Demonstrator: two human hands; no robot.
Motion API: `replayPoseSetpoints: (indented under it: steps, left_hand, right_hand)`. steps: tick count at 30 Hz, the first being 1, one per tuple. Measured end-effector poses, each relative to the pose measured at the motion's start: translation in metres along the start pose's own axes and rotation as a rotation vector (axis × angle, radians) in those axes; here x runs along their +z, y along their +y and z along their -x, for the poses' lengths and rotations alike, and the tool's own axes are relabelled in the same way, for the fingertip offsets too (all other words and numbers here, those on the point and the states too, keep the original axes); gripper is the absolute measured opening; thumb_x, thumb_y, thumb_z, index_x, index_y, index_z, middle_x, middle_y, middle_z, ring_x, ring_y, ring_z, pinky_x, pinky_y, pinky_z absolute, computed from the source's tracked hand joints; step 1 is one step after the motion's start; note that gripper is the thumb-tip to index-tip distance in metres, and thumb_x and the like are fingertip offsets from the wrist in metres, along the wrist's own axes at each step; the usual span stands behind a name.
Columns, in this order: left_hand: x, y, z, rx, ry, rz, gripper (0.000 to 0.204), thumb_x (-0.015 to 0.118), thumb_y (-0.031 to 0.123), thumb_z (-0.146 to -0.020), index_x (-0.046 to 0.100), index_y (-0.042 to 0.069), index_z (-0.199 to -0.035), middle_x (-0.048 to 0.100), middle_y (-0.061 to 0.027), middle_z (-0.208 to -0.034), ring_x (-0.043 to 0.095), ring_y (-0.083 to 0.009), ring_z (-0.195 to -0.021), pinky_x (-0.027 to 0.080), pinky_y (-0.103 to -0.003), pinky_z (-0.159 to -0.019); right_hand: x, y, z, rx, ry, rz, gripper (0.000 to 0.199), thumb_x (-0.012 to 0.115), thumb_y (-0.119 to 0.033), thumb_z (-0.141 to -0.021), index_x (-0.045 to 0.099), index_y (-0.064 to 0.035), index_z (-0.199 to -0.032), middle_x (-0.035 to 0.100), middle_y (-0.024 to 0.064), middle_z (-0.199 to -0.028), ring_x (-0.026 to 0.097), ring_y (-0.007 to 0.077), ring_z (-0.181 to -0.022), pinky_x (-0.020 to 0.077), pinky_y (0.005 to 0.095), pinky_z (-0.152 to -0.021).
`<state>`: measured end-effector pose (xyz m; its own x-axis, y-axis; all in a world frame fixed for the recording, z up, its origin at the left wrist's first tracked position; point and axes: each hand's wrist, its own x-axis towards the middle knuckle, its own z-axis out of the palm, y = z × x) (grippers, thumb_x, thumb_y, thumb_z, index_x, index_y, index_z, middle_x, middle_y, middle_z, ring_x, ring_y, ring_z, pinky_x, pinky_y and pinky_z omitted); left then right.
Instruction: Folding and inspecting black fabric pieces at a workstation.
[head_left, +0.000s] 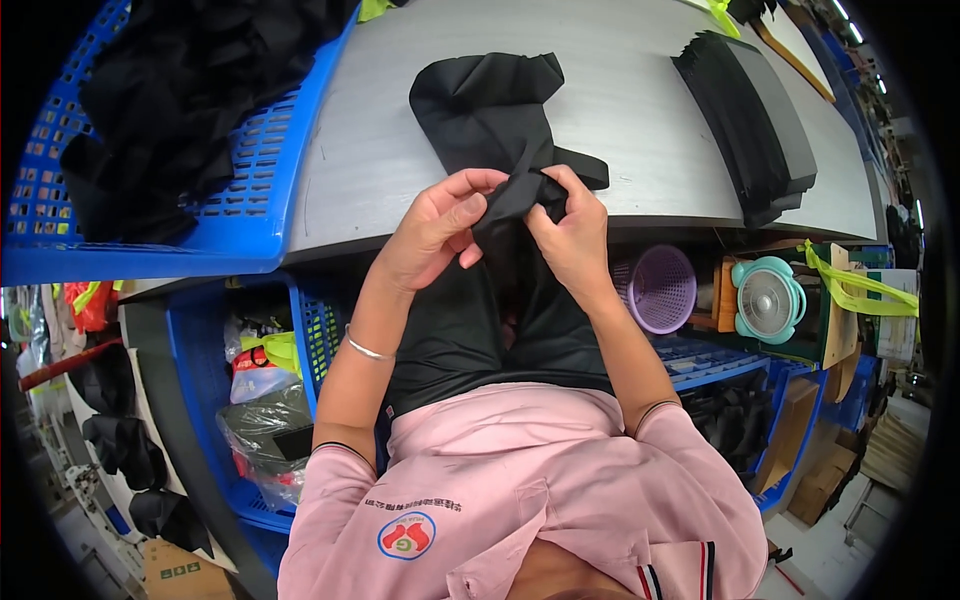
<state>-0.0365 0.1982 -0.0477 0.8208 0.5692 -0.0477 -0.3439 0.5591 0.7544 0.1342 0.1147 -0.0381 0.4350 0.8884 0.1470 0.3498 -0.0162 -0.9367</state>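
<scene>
Both hands, left (432,232) and right (572,235), pinch black cloth (495,120) at frame centre; folding half done, stack (750,120) upper right.

Brown cardboard box (180,572) w/ green marks bottom left; prob. more cartons (825,480) lower right.

Black garment (490,120): lower part drops behind the bench (640,130) edge, hidden by both hands and forearms. Left hand (435,230) fingertips buried in the folded cloth; right hand (572,235) fingers likewise partly covered. Blue crate (250,215) cut by the frame's top-left rim, contents an indistinct dark heap. Stack of black pieces (755,120): count unreadable. Under-bench bags too cluttered to identify.
</scene>
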Motion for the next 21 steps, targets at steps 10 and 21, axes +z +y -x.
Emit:
replayPoseSetpoints:
  steps: [10, 21]
  left_hand:
    - [-0.001, -0.008, -0.003, 0.024, -0.170, 0.166, 0.037, 0.074, 0.009, -0.085, 0.060, 0.008, -0.120, 0.067, 0.0021, -0.106, 0.061, -0.0023, -0.082, 0.045, -0.018, -0.057]
    - [-0.009, -0.007, -0.003, 0.121, 0.144, 0.073, 0.025, 0.066, -0.009, -0.083, 0.062, 0.007, -0.101, 0.067, -0.0009, -0.096, 0.060, -0.0021, -0.073, 0.038, -0.014, -0.051]
  right_hand:
    - [-0.006, 0.008, -0.017, 0.166, -0.162, -0.252, 0.023, 0.066, -0.003, -0.080, 0.063, 0.0014, -0.102, 0.066, 0.0046, -0.086, 0.057, 0.0078, -0.080, 0.0475, 0.0249, -0.074]
    - [-0.026, -0.004, -0.014, 0.496, -0.385, -0.886, 0.036, 0.069, -0.009, -0.087, 0.060, -0.0018, -0.121, 0.067, 0.0020, -0.104, 0.064, 0.0130, -0.088, 0.0531, 0.0296, -0.075]
